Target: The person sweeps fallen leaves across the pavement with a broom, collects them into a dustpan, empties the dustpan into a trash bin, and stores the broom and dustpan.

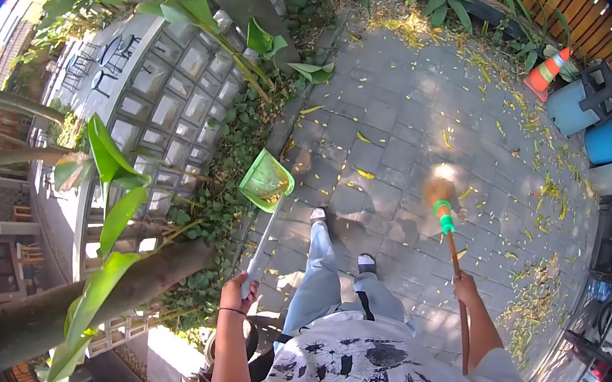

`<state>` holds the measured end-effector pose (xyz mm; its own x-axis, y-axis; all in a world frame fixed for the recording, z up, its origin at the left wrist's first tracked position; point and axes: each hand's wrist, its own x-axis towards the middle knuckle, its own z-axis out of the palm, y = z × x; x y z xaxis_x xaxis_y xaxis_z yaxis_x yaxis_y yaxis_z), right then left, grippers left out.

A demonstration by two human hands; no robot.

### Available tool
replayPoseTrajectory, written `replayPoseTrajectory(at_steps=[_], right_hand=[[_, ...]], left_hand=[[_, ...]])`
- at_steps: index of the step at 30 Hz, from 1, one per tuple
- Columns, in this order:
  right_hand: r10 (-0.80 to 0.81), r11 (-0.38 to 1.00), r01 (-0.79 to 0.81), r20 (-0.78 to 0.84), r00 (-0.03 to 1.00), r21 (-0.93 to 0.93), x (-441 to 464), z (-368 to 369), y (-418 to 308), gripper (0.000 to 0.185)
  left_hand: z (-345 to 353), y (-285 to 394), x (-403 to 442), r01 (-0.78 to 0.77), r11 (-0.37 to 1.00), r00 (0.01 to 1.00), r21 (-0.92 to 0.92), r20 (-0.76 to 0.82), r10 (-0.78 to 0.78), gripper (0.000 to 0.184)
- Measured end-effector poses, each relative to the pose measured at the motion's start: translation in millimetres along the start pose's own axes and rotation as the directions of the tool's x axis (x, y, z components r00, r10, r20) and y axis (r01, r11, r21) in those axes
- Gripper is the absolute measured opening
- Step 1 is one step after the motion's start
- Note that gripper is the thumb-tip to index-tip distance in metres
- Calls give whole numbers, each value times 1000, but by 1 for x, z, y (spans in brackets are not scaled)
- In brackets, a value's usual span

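My left hand [240,288] is wrapped round the grey handle of a green long-handled dustpan [268,179]. Some dry leaves lie in the pan, which is by the planted edge on the left. On the other side, my right hand [466,288] grips the brown stick of a broom [453,247]. Green bands show near the lower end of the stick, and the brown bristles [439,192] rest on or just over the paving, in a bright patch of sun. Yellow leaves [364,174] are scattered on the ground ahead of my feet.
Grey paving [399,118] stretches ahead. An orange traffic cone [545,75] stands at the far right, beside a blue bin [605,141] and a grey-blue container [570,107]. Leafy plants and a block wall [174,83] border the left, with tree trunks [182,264] crossing close by.
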<state>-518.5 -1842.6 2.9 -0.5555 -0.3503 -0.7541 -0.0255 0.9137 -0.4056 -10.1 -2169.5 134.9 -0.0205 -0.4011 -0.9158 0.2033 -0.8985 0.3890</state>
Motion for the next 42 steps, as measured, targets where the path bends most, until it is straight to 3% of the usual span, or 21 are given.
replayPoseTrajectory(at_steps=[1, 2, 3, 4, 5, 8, 11, 13, 14, 15, 16, 18, 21, 23, 26, 28, 33, 36, 39, 40, 42], right_hand=[[-170, 981, 169, -1, 985, -94, -3, 20, -11, 16], [-190, 972, 198, 74, 979, -123, -6, 43, -32, 23], [-385, 910, 391, 68, 920, -137, 0, 78, -42, 30], [-98, 991, 116, 231, 968, -64, -22, 99, -107, 28], [-223, 971, 237, 279, 934, -18, -21, 132, -140, 27], [-35, 982, -66, 509, 860, 179, 11, 260, -214, 27], [-49, 897, -254, 653, 756, 362, 46, 335, -238, 23], [46, 776, -303, 429, 902, 554, 44, 315, -243, 29], [172, 797, -350, 369, 913, 493, 38, 270, -235, 35], [271, 756, -398, 305, 913, 519, 55, 245, -202, 19], [295, 746, -329, 155, 943, 579, 86, 232, -142, 22], [493, 736, -375, -68, 867, 564, 89, 149, -129, 30], [444, 860, -290, -335, 831, 421, 107, 75, -99, 21], [414, 894, -298, -364, 834, 334, 85, 49, -102, 14], [268, 935, -148, -369, 890, 323, 49, 56, -155, 15], [114, 914, -42, -155, 981, 403, 42, 77, -218, 21], [-62, 703, -221, 369, 927, 675, 129, 207, -402, 33], [-72, 661, -299, 455, 888, 688, 200, 291, -487, 20], [51, 633, -430, 520, 853, 644, 226, 311, -478, 22], [17, 680, -374, 497, 868, 630, 229, 300, -445, 31], [213, 600, -404, 349, 913, 690, 199, 238, -391, 34]], left_hand=[[8, 16, 11, 12, 1000, 1000, 7, 22, -12, 14], [19, 34, 18, -4, 1000, 999, 26, 32, 3, 13], [24, 52, 31, 26, 999, 998, 30, 57, -28, 13], [25, 70, 47, 29, 999, 995, 38, 90, -32, 13], [28, 86, 62, 32, 999, 992, 39, 123, -37, 13], [58, 144, 73, 53, 995, 992, 85, 107, -62, 13], [81, 194, 85, 79, 989, 985, 128, 141, -97, 14], [94, 217, 92, 25, 961, 992, 275, 115, -59, 15], [99, 224, 96, -10, 944, 991, 329, 129, -35, 21], [104, 228, 98, 1, 945, 990, 328, 130, -46, 21], [110, 233, 100, -43, 925, 991, 378, 134, -8, 20], [117, 243, 108, -100, 897, 986, 430, 164, 31, 17], [121, 257, 118, -81, 907, 990, 414, 138, 25, 16], [115, 267, 120, -55, 925, 993, 376, 117, 11, 14], [104, 273, 121, 62, 986, 993, 155, 87, -77, 11], [93, 274, 119, 68, 989, 992, 132, 99, -81, 13], [77, 274, 114, 90, 988, 995, 126, 36, -95, 16], [76, 264, 110, 142, 985, 989, 96, -53, -137, 16], [83, 252, 103, 127, 979, 987, 158, -118, -109, 17], [84, 244, 101, 107, 974, 988, 200, -128, -82, 17], [87, 236, 104, 89, 969, 989, 231, -133, -59, 18]])
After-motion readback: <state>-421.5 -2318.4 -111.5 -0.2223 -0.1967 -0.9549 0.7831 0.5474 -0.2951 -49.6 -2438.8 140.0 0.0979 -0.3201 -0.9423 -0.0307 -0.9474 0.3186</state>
